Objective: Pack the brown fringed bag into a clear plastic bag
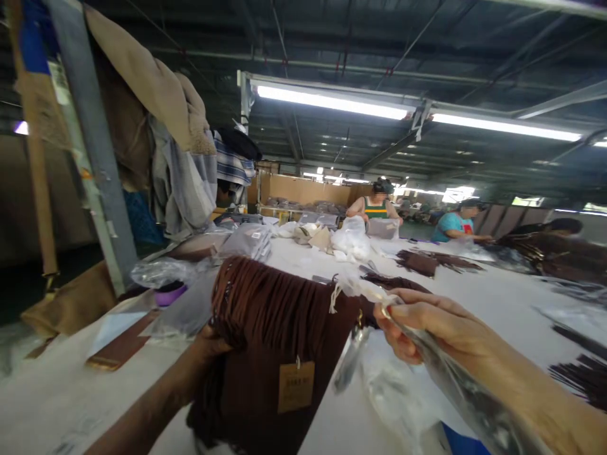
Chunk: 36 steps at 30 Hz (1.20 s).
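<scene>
A dark brown fringed bag (279,316) is held up in front of me, with rows of fringe along its top and a tan paper tag (296,387) hanging on its front. My left hand (214,340) grips the bag's left side, most of its fingers hidden behind it. At the bag's upper right corner, my right hand (412,322) is closed in a pinch on clear plastic wrap (455,385) that trails back along the forearm. A gold-coloured piece shows at its fingertips. White thread (334,297) and gold hardware (359,318) hang by that corner.
On the white table (478,303) lie a brown flat piece (124,344), a purple tape roll (171,294), plastic-wrapped packs (244,242) and brown fringed pieces (427,260). Clothes (175,114) hang on a metal post at left. Two people (377,205) work across the table.
</scene>
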Available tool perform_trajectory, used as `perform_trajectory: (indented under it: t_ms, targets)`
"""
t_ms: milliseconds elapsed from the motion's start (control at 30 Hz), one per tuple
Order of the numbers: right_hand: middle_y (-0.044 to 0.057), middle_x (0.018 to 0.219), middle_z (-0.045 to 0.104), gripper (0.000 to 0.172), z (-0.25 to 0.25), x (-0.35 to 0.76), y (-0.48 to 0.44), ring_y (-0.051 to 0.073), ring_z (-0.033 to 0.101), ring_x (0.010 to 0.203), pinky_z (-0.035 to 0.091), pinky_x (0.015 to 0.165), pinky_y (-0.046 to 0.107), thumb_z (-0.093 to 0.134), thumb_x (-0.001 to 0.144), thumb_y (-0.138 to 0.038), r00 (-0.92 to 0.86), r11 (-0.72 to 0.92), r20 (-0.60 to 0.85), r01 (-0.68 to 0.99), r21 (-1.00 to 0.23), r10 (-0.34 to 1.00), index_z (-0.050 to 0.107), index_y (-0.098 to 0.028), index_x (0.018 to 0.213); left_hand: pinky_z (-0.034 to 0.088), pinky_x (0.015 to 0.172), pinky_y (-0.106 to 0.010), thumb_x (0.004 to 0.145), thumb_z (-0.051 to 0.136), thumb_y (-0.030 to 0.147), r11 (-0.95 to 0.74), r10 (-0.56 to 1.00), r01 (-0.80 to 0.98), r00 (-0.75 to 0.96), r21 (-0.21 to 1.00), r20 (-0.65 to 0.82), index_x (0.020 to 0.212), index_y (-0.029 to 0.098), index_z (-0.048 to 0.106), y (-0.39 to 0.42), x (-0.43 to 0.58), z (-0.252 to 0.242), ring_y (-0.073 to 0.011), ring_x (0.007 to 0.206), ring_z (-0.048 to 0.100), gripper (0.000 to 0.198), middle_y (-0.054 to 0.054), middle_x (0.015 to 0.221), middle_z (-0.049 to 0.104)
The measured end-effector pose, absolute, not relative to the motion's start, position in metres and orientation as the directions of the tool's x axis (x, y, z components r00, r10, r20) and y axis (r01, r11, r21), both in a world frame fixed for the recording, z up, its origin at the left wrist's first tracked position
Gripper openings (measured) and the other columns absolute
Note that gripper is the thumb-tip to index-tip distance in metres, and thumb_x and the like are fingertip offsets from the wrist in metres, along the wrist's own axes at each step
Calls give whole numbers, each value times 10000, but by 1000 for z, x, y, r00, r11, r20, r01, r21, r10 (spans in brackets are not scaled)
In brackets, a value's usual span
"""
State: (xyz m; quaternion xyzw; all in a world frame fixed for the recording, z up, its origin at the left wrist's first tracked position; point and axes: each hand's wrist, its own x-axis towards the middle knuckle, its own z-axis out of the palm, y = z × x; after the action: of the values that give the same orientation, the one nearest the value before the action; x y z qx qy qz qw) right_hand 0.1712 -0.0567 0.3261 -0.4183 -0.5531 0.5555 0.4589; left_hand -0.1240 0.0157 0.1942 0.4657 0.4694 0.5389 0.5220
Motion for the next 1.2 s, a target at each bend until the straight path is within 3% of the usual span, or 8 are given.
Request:
perform_trajectory:
  t_ms: [100, 200, 400, 600, 767, 900, 1067, 1200]
  targets:
    - [-34, 569, 497, 272, 285, 172, -70, 53, 434, 438, 302, 420, 184, 724, 588, -376, -292, -241, -189, -152, -959, 938, 571, -162, 656, 500, 743, -389, 694, 599, 362, -128, 944, 132, 320, 983, 80, 884, 115, 644, 33, -146, 217, -246, 817, 646, 315, -65, 855, 686]
    - [-40, 580, 491, 364, 212, 173, -85, 45, 427, 426, 274, 416, 173, 710, 570, -473, -227, -498, -459, -156, -853, 859, 538, -173, 683, 497, 783, -411, 699, 592, 262, -335, 908, 662, 417, 671, 42, 777, 129, 648, 61, -142, 217, -270, 809, 651, 164, -78, 782, 692]
    - [-43, 515, 486, 217, 72, 178, -116, 88, 449, 446, 329, 461, 215, 551, 589, -385, -58, -497, -517, 201, -844, 854, 505, -184, 658, 294, 1015, -540, 682, 645, 111, -438, 884, 801, 466, 408, 35, 1157, 135, 558, 61, -103, 135, -340, 1225, 430, 483, -195, 1267, 524]
    - [86, 992, 625, 271, 61, 193, -118, 204, 601, 911, 466, 813, 329, 466, 791, -317, -21, -4, -33, 777, -629, 999, 567, -188, 1007, 254, 1059, -520, 868, 495, 327, -602, 799, 783, 589, 157, 121, 1335, 234, 407, 13, -157, 71, -300, 1326, 288, 484, -118, 1423, 363]
    - [107, 1155, 578, 353, 74, 136, -92, 227, 551, 1046, 469, 869, 366, 459, 815, -181, -204, 324, 335, 877, -355, 920, 511, -203, 1163, 252, 1059, -525, 768, 602, 485, -681, 713, 732, 671, -25, 204, 1424, 279, 160, 5, -186, 46, -320, 1342, 243, 818, -109, 1474, 250]
    - [90, 1111, 608, 321, 67, 92, -63, 250, 547, 1009, 448, 852, 392, 483, 755, -107, -272, 374, 384, 900, -222, 882, 573, -199, 1049, 289, 1041, -527, 746, 651, 399, -671, 717, 738, 671, -72, 190, 1411, 236, 240, 11, -181, 42, -342, 1324, 275, 799, -141, 1441, 313]
    - [46, 694, 597, 197, 50, 135, -45, 191, 571, 663, 442, 607, 301, 388, 810, -160, 13, 83, 317, 955, -286, 948, 502, -219, 660, 296, 1055, -505, 796, 537, 187, -651, 733, 757, 611, 49, 298, 1337, 254, 403, -8, -192, 43, -302, 1291, 356, 561, -106, 1392, 413]
    - [82, 763, 606, 187, 49, 175, -60, 209, 595, 669, 470, 584, 325, 338, 844, -255, 255, -129, 369, 934, -335, 894, 513, -197, 812, 415, 985, -469, 747, 599, 311, -185, 974, 605, 9, 774, 226, 1117, 200, 578, -55, -181, 44, -301, 1123, 543, 386, -123, 1186, 601]
